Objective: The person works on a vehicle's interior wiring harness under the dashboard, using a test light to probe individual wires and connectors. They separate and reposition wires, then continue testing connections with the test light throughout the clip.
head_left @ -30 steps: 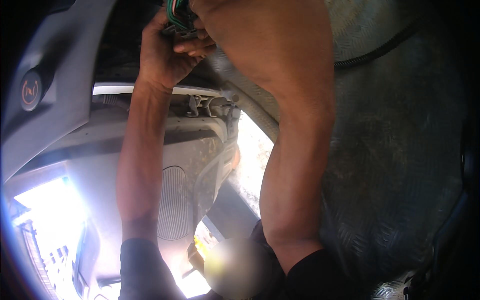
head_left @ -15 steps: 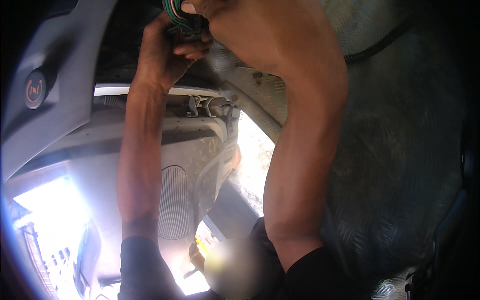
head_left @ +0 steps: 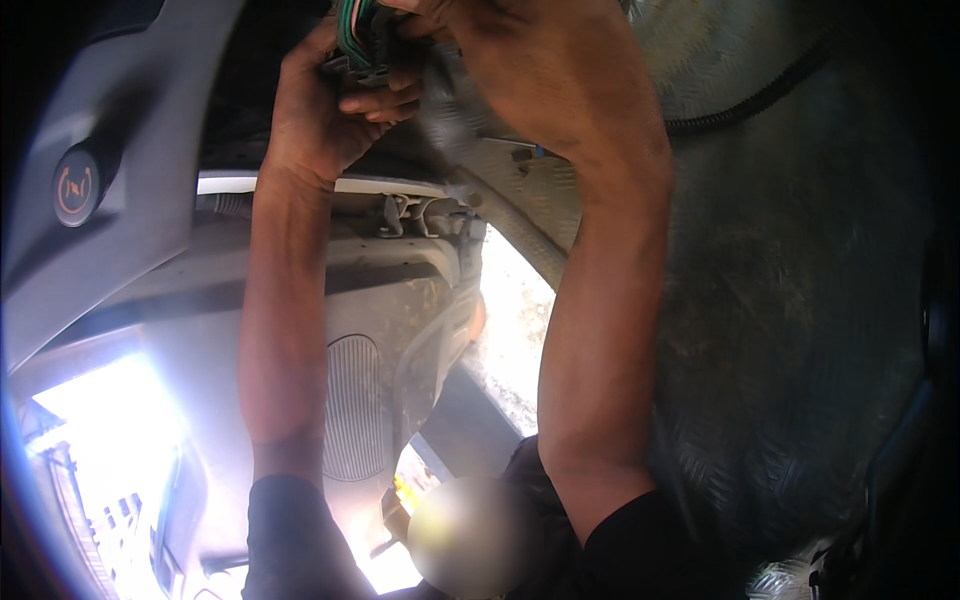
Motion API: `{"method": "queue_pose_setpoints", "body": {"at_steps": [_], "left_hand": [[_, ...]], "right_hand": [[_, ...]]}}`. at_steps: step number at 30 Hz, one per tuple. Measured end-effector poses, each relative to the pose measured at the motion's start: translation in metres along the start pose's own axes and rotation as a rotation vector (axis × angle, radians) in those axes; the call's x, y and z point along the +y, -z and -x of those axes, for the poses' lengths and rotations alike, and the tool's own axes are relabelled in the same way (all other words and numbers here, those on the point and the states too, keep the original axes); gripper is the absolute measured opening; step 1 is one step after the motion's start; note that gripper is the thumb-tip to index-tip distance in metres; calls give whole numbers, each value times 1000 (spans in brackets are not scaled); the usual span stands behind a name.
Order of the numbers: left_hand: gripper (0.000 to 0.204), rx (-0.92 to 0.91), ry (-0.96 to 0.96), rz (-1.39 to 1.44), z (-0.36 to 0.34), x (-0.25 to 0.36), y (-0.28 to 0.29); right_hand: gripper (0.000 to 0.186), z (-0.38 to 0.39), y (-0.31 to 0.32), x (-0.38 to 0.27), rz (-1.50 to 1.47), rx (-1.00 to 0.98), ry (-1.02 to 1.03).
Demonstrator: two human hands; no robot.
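At the top edge, a bundle of green wires with a pink one [head_left: 354,30] runs into a dark wiring connector [head_left: 368,74]. My left hand [head_left: 325,112] is closed around this connector from below, its fingers curled over the near side. Close against the wires, to their right, my right hand [head_left: 510,60] is bent inward with its fingers closed at the bundle. Its fingertips are partly cut off by the top edge, and the back of the hand hides the rest. Both forearms reach up from the lower edge in dark sleeves.
A grey panel with a round dark knob [head_left: 75,184] stands at the left. A pale vehicle door panel with a ribbed speaker grille [head_left: 354,408] lies behind my left forearm. Patterned dark flooring [head_left: 780,300] fills the right, with a black corrugated conduit [head_left: 750,108] across it.
My right hand and forearm have shifted a little, the wrist moving left and the thumb sliding up and right beside the wires. The left hand keeps hold of the connector.
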State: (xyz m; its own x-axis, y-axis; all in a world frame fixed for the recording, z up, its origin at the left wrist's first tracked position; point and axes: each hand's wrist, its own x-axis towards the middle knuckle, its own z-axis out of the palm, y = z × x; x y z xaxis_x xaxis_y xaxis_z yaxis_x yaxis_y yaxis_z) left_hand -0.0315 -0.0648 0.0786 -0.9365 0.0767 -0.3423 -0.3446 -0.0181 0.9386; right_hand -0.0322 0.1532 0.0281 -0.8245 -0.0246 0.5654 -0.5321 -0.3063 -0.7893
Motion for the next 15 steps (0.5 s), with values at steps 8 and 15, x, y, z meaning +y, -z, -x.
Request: {"method": "queue_pose_setpoints", "body": {"at_steps": [8, 15], "left_hand": [[45, 27, -27, -35, 3, -3, -2], [42, 166, -26, 11, 2, -3, 1]], "right_hand": [[17, -4, 14, -4, -108, -129, -26], [9, -3, 2, 6, -150, -110, 86]]}}
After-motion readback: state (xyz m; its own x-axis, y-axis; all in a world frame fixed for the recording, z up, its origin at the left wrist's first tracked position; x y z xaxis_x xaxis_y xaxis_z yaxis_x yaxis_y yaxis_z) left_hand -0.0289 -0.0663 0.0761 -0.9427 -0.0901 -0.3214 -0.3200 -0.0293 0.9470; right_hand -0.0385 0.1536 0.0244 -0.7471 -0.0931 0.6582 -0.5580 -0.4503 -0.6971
